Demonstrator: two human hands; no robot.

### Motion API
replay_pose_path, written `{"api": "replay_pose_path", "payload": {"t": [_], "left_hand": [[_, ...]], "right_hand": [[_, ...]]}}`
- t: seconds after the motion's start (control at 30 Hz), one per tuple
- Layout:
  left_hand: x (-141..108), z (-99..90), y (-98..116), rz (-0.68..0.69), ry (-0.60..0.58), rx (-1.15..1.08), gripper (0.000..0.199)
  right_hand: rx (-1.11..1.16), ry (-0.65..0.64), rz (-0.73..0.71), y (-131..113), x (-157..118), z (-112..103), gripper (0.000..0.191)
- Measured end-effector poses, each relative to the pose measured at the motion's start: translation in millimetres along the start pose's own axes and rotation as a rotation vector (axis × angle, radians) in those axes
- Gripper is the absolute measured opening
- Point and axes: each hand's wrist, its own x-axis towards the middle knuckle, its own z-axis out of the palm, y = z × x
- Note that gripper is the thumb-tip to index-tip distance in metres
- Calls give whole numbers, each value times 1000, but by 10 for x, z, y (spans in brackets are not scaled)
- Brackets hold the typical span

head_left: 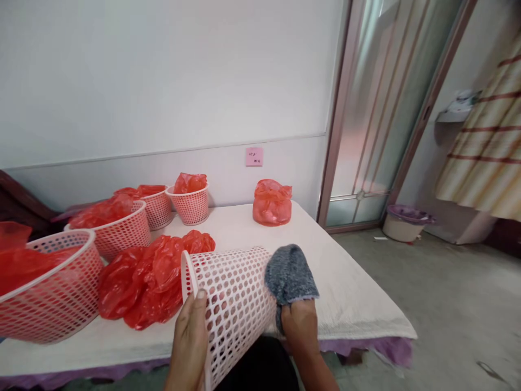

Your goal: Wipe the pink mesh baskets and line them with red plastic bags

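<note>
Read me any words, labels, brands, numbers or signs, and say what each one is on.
Pink paper note on the white wall: two short lines of dark handwriting, too small and blurred to read.
No other text can be made out.

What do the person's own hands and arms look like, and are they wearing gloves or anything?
No gloves show. The left hand is bare, with a thumbnail showing. The back of the right hand is bare too, but its fingers are mostly hidden. No sleeve, watch or bracelet shows on the parts of the forearms in view.
</note>
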Motion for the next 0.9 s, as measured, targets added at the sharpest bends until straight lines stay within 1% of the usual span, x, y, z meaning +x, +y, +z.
{"api": "replay_pose_path", "payload": {"t": [0.03, 0.07, 0.1, 0.13, 0.17, 0.2, 0.27, 0.33, 0.43, 0.53, 0.63, 0.7, 0.77, 0.83, 0.87, 0.9], "left_hand": [[13, 28, 27, -8, 16, -14, 52], [30, 60, 56, -13, 32, -24, 52], [47, 95, 89, -16, 35, -45, 51], [65, 133, 123, -24, 11, -80, 49], [81, 173, 159, -41, -35, -131, 48], [93, 213, 197, -71, -88, -192, 46], [104, 290, 282, -160, -179, -306, 47], [97, 356, 377, -219, -253, -373, 48], [72, 426, 507, -194, -366, -410, 52], [49, 456, 531, -135, -446, -422, 57], [6, 438, 387, -95, -529, -422, 56], [-55, 392, 206, -45, -603, -366, 53], [-137, 318, -24, 42, -703, -225, 55], [-216, 225, -275, 157, -806, -51, 68], [-247, 176, -398, 220, -839, 28, 77], [-268, 129, -512, 285, -840, 115, 83]], "right_hand": [[-20, 1, 5, 17, -12, -16, 28], [-21, -17, -10, -27, -61, -35, 29], [-4, -54, -46, -124, -140, -54, 31], [35, -94, -93, -263, -242, -72, 35], [82, -163, -130, -427, -354, -86, 37], [135, -201, -175, -598, -467, -96, 40], [193, -164, -183, -899, -651, -98, 45], [202, -141, -178, -1083, -740, -84, 52], [164, -155, -203, -1150, -693, -71, 50], [109, -137, -243, -1117, -532, -113, 47], [121, -133, -248, -1079, -357, -204, 47], [153, -167, -220, -1047, -250, -269, 45], [190, -190, -167, -1010, -147, -328, 40], [238, -190, -81, -986, -41, -392, 33], [269, -180, -19, -985, 11, -428, 30], [306, -166, 46, -993, 61, -466, 28]]}}
